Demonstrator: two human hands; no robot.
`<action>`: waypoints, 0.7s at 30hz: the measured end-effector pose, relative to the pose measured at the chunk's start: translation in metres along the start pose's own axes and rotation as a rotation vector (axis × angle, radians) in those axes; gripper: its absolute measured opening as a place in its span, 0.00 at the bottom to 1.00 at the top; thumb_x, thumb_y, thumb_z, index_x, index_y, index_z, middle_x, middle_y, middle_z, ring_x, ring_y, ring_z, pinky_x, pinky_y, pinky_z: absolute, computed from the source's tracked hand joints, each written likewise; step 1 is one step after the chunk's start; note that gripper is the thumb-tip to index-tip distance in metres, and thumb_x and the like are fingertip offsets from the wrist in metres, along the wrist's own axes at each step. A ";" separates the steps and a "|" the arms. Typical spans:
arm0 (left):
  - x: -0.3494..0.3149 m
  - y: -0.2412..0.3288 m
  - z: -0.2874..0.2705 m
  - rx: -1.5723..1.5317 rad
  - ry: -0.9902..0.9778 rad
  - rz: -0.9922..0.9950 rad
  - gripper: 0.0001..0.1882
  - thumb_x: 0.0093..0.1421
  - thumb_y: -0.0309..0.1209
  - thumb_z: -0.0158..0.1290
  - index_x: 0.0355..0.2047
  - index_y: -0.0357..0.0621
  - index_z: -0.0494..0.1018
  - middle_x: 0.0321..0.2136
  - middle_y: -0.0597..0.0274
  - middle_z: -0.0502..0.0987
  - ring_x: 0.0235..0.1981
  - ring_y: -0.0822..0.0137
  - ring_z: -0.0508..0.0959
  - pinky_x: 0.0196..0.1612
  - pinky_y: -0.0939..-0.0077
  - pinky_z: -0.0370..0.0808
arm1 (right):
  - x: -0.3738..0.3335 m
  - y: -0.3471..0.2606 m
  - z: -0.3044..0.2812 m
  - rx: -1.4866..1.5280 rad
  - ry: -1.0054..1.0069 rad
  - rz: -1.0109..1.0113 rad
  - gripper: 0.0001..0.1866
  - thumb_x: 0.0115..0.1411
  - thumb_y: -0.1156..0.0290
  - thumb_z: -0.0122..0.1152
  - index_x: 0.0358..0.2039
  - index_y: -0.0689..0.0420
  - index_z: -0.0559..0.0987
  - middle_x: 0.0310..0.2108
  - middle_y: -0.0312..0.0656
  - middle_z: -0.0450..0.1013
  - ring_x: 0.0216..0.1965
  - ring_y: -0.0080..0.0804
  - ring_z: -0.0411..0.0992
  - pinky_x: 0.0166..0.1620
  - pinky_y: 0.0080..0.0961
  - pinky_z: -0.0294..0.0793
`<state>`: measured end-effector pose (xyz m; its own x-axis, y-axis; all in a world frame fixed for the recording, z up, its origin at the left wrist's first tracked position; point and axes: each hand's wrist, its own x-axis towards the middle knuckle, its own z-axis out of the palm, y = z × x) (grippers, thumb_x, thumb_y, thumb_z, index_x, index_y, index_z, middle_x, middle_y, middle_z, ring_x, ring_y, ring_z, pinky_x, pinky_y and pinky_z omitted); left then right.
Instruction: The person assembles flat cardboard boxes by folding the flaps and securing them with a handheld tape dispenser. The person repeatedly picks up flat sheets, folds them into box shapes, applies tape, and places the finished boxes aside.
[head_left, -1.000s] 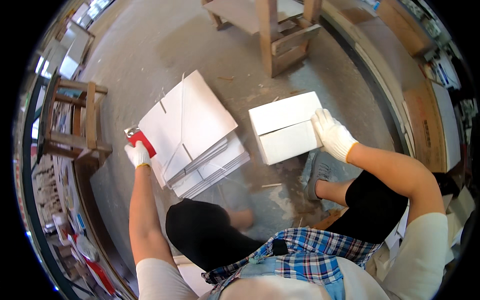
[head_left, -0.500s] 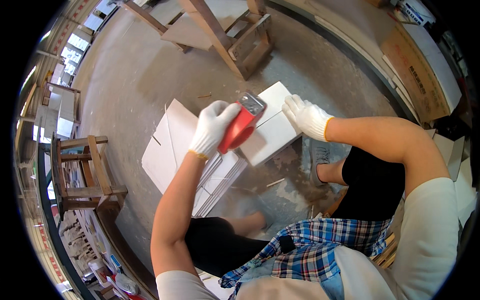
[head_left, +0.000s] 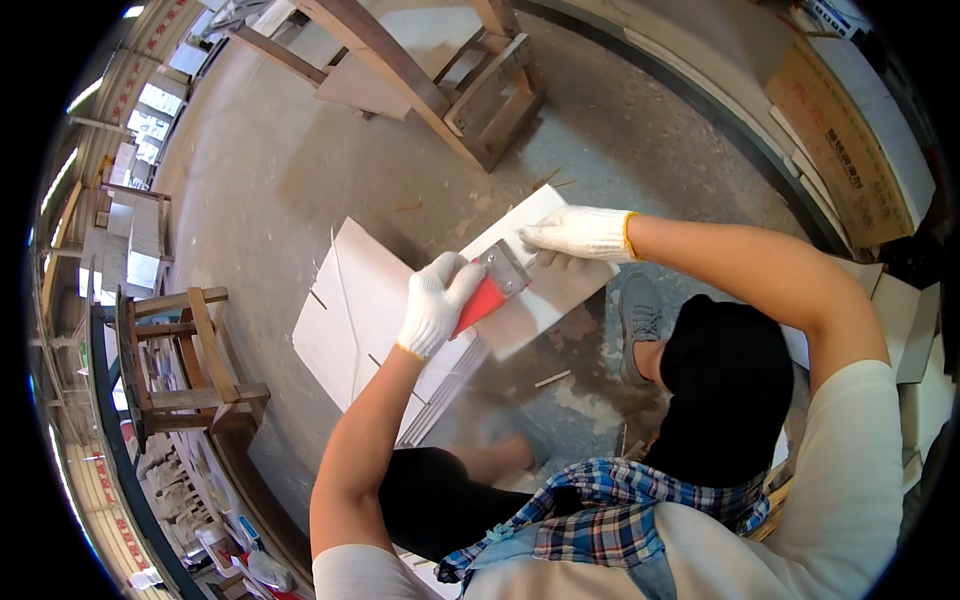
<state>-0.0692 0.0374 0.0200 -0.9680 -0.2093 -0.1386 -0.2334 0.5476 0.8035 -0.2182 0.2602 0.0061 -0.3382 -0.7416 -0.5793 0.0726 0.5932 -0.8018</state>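
My left hand (head_left: 435, 300), in a white knitted glove, is closed around a red tape dispenser (head_left: 482, 304) with a metal head. It is held over the seam of a white cardboard box (head_left: 545, 315) on the floor. At the same seam, just beyond the metal head, my gloved right hand (head_left: 580, 236) touches the box top with bent fingers pressed together. Whether tape lies between those fingers cannot be made out. To the left of the box lies a stack of flat white cardboard pieces (head_left: 345, 300), with a thin pale strap across it.
A wooden trestle (head_left: 470, 125) stands ahead on the concrete floor, and a wooden frame (head_left: 195, 370) stands at the left. Far right is a brown carton (head_left: 845, 150). My right shoe (head_left: 640, 320) is close beside the box; a small stick (head_left: 552, 379) lies nearby.
The tape dispenser has come lower and tilted toward the box seam in my left hand. My right hand has shifted left, its fingers going from flat on the box to bent at the seam.
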 end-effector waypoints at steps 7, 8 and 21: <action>-0.005 -0.007 -0.001 -0.042 0.025 -0.004 0.14 0.61 0.36 0.57 0.34 0.33 0.78 0.22 0.56 0.77 0.26 0.74 0.73 0.33 0.74 0.74 | -0.003 0.008 0.039 0.638 -0.201 -0.031 0.38 0.66 0.38 0.53 0.62 0.58 0.72 0.57 0.43 0.72 0.54 0.34 0.71 0.53 0.32 0.73; -0.005 -0.010 0.000 -0.054 0.027 0.000 0.14 0.61 0.35 0.57 0.34 0.33 0.77 0.22 0.56 0.77 0.26 0.74 0.73 0.33 0.74 0.74 | 0.015 0.025 0.044 0.791 -0.246 -0.093 0.28 0.68 0.46 0.56 0.58 0.55 0.76 0.50 0.36 0.75 0.48 0.28 0.70 0.46 0.28 0.72; -0.005 -0.008 -0.004 -0.056 0.020 -0.027 0.14 0.62 0.35 0.57 0.35 0.33 0.78 0.23 0.58 0.77 0.27 0.75 0.73 0.34 0.74 0.74 | 0.005 0.010 0.050 1.066 -0.190 -0.092 0.21 0.71 0.53 0.53 0.54 0.55 0.76 0.44 0.33 0.75 0.44 0.24 0.70 0.45 0.27 0.71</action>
<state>-0.0616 0.0307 0.0163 -0.9591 -0.2398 -0.1500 -0.2538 0.4951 0.8309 -0.1719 0.2471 -0.0121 -0.2400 -0.8600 -0.4504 0.8626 0.0240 -0.5053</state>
